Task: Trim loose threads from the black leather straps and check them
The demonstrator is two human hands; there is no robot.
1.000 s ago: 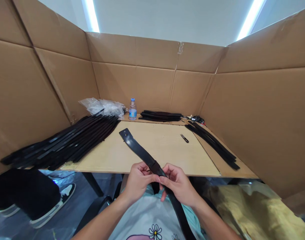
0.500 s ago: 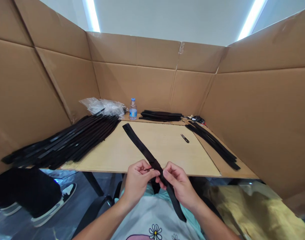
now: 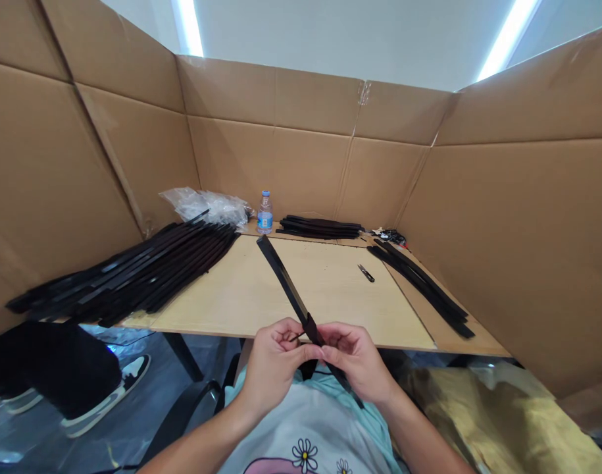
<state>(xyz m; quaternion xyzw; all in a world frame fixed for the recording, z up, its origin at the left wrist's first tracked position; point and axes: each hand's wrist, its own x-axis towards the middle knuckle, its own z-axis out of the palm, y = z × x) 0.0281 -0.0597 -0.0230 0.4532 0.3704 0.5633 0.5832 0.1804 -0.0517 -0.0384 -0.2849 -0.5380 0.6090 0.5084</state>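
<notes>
A black leather belt strap rises from my hands across the board, its far tip near the back of the table and its lower end hanging in front of my shirt. My left hand and my right hand meet around a dark loop or keeper on the strap, fingers pinching it. A thin dark thread end sticks out beside my left fingers. The strap is turned almost edge-on.
A pale wooden board lies on the table inside cardboard walls. Black strap piles lie left, back and right. Small snips, a water bottle and a plastic bag stand nearby. A seated person's leg shows lower left.
The strap has twisted from flat to nearly edge-on, and its far end has swung right. Its lower tail looks shorter, and my hands have come closer together.
</notes>
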